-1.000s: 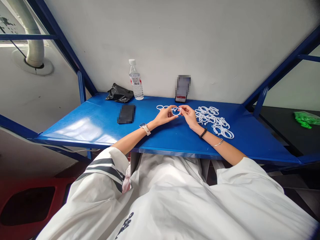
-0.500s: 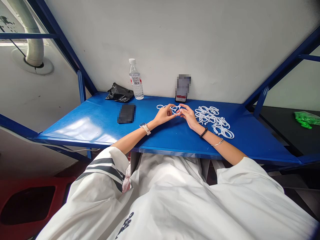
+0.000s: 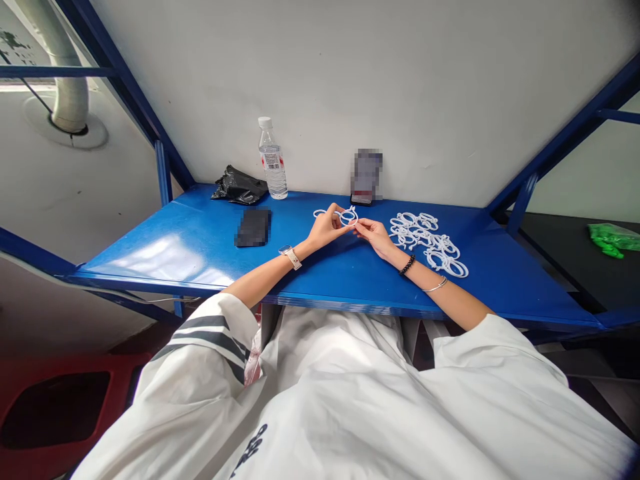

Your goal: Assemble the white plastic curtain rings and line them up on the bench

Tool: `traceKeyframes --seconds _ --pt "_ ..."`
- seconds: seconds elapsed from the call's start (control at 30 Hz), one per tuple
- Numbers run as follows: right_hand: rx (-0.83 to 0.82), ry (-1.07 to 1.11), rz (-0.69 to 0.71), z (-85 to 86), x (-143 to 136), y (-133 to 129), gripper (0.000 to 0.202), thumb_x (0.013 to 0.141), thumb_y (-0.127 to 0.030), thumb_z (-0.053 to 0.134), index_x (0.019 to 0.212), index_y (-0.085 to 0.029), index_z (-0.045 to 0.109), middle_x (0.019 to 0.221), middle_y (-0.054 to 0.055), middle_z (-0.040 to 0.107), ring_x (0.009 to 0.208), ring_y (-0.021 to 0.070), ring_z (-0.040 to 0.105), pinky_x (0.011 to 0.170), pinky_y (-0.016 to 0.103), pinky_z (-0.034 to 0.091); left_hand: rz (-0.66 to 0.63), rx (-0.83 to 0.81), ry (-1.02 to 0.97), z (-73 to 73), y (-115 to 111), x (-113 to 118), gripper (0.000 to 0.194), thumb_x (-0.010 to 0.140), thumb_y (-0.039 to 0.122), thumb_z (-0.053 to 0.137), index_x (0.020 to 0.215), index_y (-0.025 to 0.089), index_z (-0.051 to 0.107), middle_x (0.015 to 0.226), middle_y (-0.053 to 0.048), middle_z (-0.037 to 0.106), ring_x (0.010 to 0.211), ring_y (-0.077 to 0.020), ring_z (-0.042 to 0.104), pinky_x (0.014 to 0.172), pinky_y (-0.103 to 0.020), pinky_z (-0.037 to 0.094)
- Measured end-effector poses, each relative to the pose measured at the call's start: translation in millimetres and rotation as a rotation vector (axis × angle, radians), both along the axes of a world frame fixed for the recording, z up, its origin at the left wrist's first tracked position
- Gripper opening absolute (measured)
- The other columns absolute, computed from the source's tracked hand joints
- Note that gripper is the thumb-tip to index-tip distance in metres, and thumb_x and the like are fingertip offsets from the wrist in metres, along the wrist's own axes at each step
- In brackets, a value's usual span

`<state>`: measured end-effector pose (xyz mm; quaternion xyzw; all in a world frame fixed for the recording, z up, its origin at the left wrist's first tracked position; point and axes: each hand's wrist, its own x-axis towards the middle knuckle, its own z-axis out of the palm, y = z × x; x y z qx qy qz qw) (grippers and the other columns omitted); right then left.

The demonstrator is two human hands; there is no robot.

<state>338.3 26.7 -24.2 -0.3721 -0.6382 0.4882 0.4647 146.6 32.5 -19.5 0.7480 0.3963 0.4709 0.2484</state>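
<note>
My left hand (image 3: 324, 228) pinches a white plastic ring (image 3: 357, 215) between thumb and fingers, above the blue table. A small tab sticks up from the ring's top, and a smaller circle shows inside it. My right hand (image 3: 377, 237) has its thumb and fingertips closed together on the ring's lower right edge. Behind my left hand, another white ring (image 3: 318, 214) is partly hidden by the fingers. To the right of my right hand lies a loose pile of several white rings (image 3: 423, 235), overlapping one another.
On the blue table (image 3: 320, 280), a water bottle (image 3: 273, 163) stands at the back beside a crumpled black bag (image 3: 239, 185). A dark flat object (image 3: 253, 228) lies in front of them. A phone (image 3: 367, 177) leans against the wall (image 3: 425, 100). Blue frame bars slope up on both sides.
My right fingers have come down from the ring's upper right side to its lower edge. The ring has turned, its tab now upward, and shifted slightly left.
</note>
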Motion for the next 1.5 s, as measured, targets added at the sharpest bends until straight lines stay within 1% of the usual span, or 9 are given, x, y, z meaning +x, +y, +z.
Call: traceKeyframes --seconds 0.17,0.33,0.5,0.63,0.9,1.07,1.3,1.4,1.5 --pt "0.04 -0.02 -0.014 -0.7 -0.1 1.5 0.052 0.068 -0.068 0.079 0.09 -0.021 0.078 0.095 0.006 0.076 0.08 0.0197 0.066 0.08 0.037 0.057 -0.03 -0.027 -0.02 1.3 -0.7 -0.2 0.059 0.075 0.066 0.075 0.101 0.019 0.051 0.06 0.004 0.062 0.053 -0.0129 0.058 0.052 -0.023 0.039" --pt "0.049 -0.014 -0.029 -0.4 -1.2 1.2 0.052 0.068 -0.069 0.078 0.089 -0.022 0.077 0.092 0.005 0.076 0.078 0.0196 0.066 0.079 0.038 0.057 -0.016 -0.029 -0.009 1.6 -0.3 -1.0 0.059 0.075 0.065 0.077 0.1 0.019 0.05 0.06 0.004 0.062 0.053 -0.013 0.058 0.051 -0.022 0.038" --pt "0.078 -0.043 -0.038 0.3 -1.3 0.1 0.048 0.071 -0.066 0.077 0.089 -0.022 0.078 0.093 0.005 0.077 0.076 0.0191 0.066 0.076 0.036 0.057 -0.006 -0.022 0.001 1.6 -0.5 -0.9 0.058 0.075 0.062 0.077 0.101 0.019 0.05 0.059 0.005 0.062 0.052 -0.0131 0.058 0.05 -0.023 0.037" --pt "0.078 -0.043 -0.043 1.0 -2.0 -0.7 0.045 0.073 -0.064 0.076 0.089 -0.022 0.079 0.091 0.005 0.077 0.075 0.0189 0.065 0.073 0.035 0.055 0.007 -0.009 0.013 1.9 -1.1 -0.3 0.059 0.075 0.065 0.077 0.1 0.019 0.049 0.059 0.005 0.062 0.051 -0.0131 0.057 0.05 -0.023 0.035" --pt "0.087 -0.026 -0.082 2.9 -1.7 -2.0 0.052 0.073 -0.069 0.075 0.092 -0.021 0.079 0.089 0.006 0.077 0.073 0.0176 0.062 0.07 0.032 0.052 0.054 0.001 0.017 1.8 -2.4 2.3 0.055 0.075 0.061 0.078 0.097 0.019 0.048 0.055 0.007 0.059 0.049 -0.0114 0.055 0.05 -0.022 0.034" --pt "0.085 -0.021 -0.086 0.9 -0.7 0.7 0.052 0.069 -0.069 0.077 0.087 -0.02 0.078 0.088 0.007 0.076 0.073 0.0182 0.062 0.07 0.033 0.053 0.006 -0.062 0.006 1.3 -3.0 1.4 0.053 0.077 0.058 0.077 0.099 0.019 0.049 0.057 0.006 0.06 0.05 -0.0109 0.055 0.051 -0.021 0.035" --pt "0.106 -0.032 -0.075 -1.8 0.3 2.7 0.047 0.072 -0.064 0.078 0.088 -0.02 0.077 0.088 0.007 0.076 0.074 0.0189 0.064 0.07 0.033 0.053 -0.068 -0.147 -0.006 -0.2 -2.0 -0.9 0.056 0.076 0.061 0.077 0.102 0.018 0.049 0.056 0.006 0.059 0.049 -0.0111 0.055 0.052 -0.022 0.036" --pt "0.128 -0.052 -0.056 -2.1 -0.2 2.3 0.045 0.074 -0.062 0.077 0.09 -0.02 0.077 0.092 0.008 0.076 0.08 0.021 0.066 0.072 0.034 0.054 -0.116 -0.182 -0.002 -2.2 0.0 -1.6 0.056 0.077 0.061 0.076 0.103 0.018 0.051 0.055 0.007 0.059 0.048 -0.0112 0.055 0.052 -0.022 0.038" --pt "0.145 -0.06 -0.029 -1.4 -1.3 1.2 0.041 0.075 -0.058 0.078 0.091 -0.02 0.078 0.1 0.009 0.078 0.09 0.0246 0.068 0.077 0.036 0.055 -0.162 -0.205 0.002 -3.3 1.7 -2.0 0.055 0.077 0.06 0.077 0.103 0.018 0.052 0.057 0.006 0.061 0.048 -0.0114 0.056 0.053 -0.022 0.041"
